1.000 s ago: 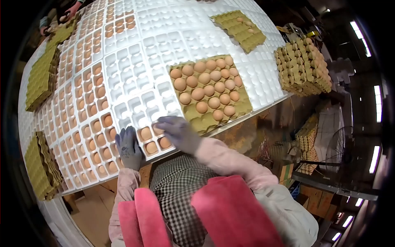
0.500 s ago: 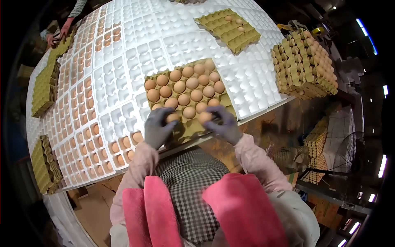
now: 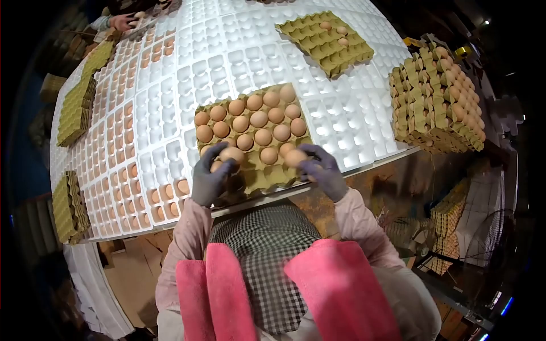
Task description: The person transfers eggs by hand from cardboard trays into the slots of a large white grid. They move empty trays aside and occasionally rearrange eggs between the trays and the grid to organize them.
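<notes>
My left hand (image 3: 209,177), in a grey glove, has its fingers round a brown egg (image 3: 232,154) over the near left part of a pulp egg tray (image 3: 272,177). Another egg shows just below its fingers. My right hand (image 3: 326,175), gloved too, pinches a second brown egg (image 3: 294,158) above the tray's right side. Brown eggs (image 3: 258,119) fill the far rows of this tray, while bare cups show along its near edge. The tray rests on white plastic cell trays at the table's front edge.
White cell trays (image 3: 335,128) cover the table, those on the left holding eggs. A pulp tray (image 3: 335,50) with a few eggs lies farther back. Stacked full trays (image 3: 435,102) stand at the right edge, pulp tray stacks (image 3: 77,113) at left. Another person's hand (image 3: 122,23) holds an egg.
Both hands have risen a little with their eggs and moved slightly apart. The view has shifted somewhat. At the far left, the other person's hand has moved away from the pulp trays.
</notes>
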Demonstrator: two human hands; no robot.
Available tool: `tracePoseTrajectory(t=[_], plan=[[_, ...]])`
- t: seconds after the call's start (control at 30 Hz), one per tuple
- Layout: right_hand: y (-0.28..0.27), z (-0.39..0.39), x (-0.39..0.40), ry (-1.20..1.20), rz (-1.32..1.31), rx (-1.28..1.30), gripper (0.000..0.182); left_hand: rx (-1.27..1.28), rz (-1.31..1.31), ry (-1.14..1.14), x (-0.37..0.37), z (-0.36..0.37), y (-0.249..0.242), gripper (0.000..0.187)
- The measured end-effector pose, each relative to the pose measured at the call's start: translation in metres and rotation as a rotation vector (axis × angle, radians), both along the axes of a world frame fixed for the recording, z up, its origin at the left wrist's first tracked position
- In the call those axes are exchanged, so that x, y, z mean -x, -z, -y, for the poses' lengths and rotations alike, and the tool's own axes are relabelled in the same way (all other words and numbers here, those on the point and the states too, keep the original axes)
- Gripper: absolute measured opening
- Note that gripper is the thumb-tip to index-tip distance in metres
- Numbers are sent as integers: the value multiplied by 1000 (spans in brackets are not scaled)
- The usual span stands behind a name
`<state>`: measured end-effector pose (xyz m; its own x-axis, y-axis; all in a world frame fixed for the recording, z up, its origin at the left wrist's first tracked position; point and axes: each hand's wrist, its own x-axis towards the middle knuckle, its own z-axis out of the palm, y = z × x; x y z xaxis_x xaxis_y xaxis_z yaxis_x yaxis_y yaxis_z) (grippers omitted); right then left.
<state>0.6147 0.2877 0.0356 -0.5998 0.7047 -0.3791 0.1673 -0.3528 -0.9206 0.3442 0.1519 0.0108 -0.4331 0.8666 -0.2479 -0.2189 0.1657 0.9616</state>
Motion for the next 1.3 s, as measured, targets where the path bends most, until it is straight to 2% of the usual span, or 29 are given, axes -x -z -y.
tracePoseTrajectory(t=[0.03, 0.1, 0.13, 0.17, 0.2, 0.23, 0.27, 0.3, 0.37, 0.43, 0.47, 0.5, 0.53, 0.57, 0.63, 0.67, 0.73, 0.77, 0.83, 0.87, 0.9, 0.97, 1.0, 1.03, 1.07, 1.1, 1.2, 1.27, 1.3], plan=[[4, -4, -8, 131, -254, 149, 46, -145, 169, -88, -5, -4, -11, 47], [3, -14, -10, -14, -95, 9, 47, -87, -437, 161, -9, -16, -13, 52], [10, -18, 1, -115, 90, -596, 50, -65, -821, 307, -19, -28, -24, 53], [9, -18, 11, -183, 303, -798, 50, 181, -1052, 426, -36, -39, -28, 53], [7, -16, 20, -254, 519, -998, 51, 285, -1252, 451, -64, -49, -57, 39], [6, -13, 28, -329, 731, -1196, 51, 330, -1372, 442, -78, -56, -44, 29], [10, -14, 36, -397, 815, -1183, 52, 392, -1493, 423, -82, -62, -31, 20], [12, -11, 39, -397, 846, -1251, 50, 468, -1434, 510, -82, -66, -34, 20], [4, -19, 38, -444, 782, -1136, 53, 443, -1343, 538, -74, -65, -40, 25], [0, -22, 29, -298, 601, -1137, 51, 166, -1077, 269, -48, -45, -22, 35], [11, -25, 17, -178, 472, -945, 47, 21, -940, 140, -36, -33, -16, 40], [22, -24, 12, -66, 350, -747, 43, -16, -468, 105, -15, -13, -18, 45], [-20, -10, 29, 61, 173, -90, 38, -52, -9, -8, 6, 8, -20, 51], [-18, -5, 31, 135, 15, 113, 41, -58, 750, -64, 31, 30, -21, 51], [-19, 9, 57, 80, -235, 517, 51, -292, 1077, -137, 70, 66, -19, 51], [-24, 19, 77, -44, -288, 583, 53, -420, 1234, -178, 84, 79, -20, 52], [-20, 38, 126, -167, -323, 813, 53, -449, 1236, -192, 103, 96, -23, 51], [-22, 46, 152, -288, -235, 546, 50, -457, 1226, -198, 111, 103, -21, 50], [-43, 66, 206, -402, -80, 259, 39, -225, 857, -347, 129, 119, -10, 47], [-31, 74, 227, -470, -30, -216, 39, -108, 672, -407, 137, 124, -2, 46], [-19, 82, 249, -435, 91, -705, 40, -14, 204, -461, 145, 123, 8, 42], [-16, 94, 283, -565, 407, -858, 41, 229, -892, -365, 155, 120, 4, 41], [-5, 96, 295, -634, 492, -925, 42, 442, -867, -276, 156, 117, -5, 44], [13, 99, 305, -705, 578, -988, 44, 584, -936, -105, 162, 119, 14, 45], [20, 100, 313, -775, 664, -1049, 45, 616, -986, 8, 167, 119, 13, 46], [22, 99, 316, -738, 620, -1024, 45, 644, -1037, 118, 171, 120, 13, 47], [14, 98, 327, -625, 481, -927, 46, 641, -944, 195, 190, 131, 15, 49], [27, 97, 338, -726, 572, -928, 45, 656, -934, 278, 194, 136, 13, 44], [37, 97, 343, -775, 613, -930, 45, 519, -861, 199, 202, 142, 21, 41]])
